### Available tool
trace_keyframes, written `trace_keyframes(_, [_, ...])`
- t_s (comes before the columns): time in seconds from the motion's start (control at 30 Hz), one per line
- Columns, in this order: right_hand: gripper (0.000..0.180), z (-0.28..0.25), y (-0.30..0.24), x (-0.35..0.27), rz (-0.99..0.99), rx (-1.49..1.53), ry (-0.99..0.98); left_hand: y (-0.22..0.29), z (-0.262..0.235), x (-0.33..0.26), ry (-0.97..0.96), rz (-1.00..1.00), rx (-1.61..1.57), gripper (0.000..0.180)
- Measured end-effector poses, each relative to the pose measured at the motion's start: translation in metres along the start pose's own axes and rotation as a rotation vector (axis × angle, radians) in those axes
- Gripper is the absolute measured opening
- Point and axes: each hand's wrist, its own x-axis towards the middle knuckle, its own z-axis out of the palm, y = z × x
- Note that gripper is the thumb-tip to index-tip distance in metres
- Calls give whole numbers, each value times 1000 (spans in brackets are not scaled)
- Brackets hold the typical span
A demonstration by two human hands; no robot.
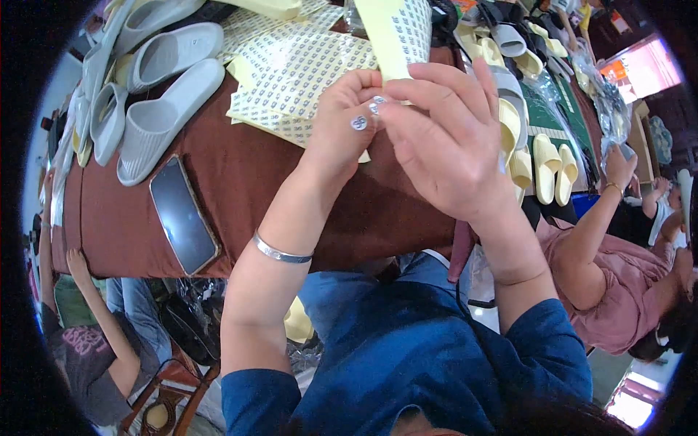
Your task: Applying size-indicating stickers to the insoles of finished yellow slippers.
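Observation:
A pale yellow sheet of small round stickers (396,33) stands up in my left hand (338,120), its lower edge between thumb and fingers. One round white sticker (358,123) with dark print is stuck on my left thumb. A second sticker (376,105) sits at the thumb's tip, where the fingertips of my right hand (454,138) pinch it. My right fingers curve over the sheet's bottom edge and partly hide it. More sticker sheets (291,73) lie overlapped on the brown cloth just beyond my hands.
Grey slippers (171,120) lie at the left of the brown-covered table (109,218), beside a phone (184,214). Pale yellow slippers (547,167) and others stand at the right. A person in pink (611,276) works at the right; another person's arm (105,312) reaches in at the left.

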Motion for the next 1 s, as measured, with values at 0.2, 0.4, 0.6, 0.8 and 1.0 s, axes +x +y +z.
trace_keyframes(0.2, [25,5,-10,14,-160,-65,-45,-7,0,-1,-87,66,-38,24])
trace_keyframes(0.4, [25,2,-14,11,-287,-113,-233,-10,-3,1,-82,112,61,22])
trace_keyframes(0.6, [34,-12,-14,13,-242,-54,-283,-8,0,-2,-110,78,-16,21])
trace_keyframes(0.8, [58,-8,18,-9,17,-56,-171,2,-4,-1,-31,-145,-137,24])
trace_keyframes(1.0, [57,7,38,-25,107,-175,-235,2,-3,2,-119,-123,-217,23])
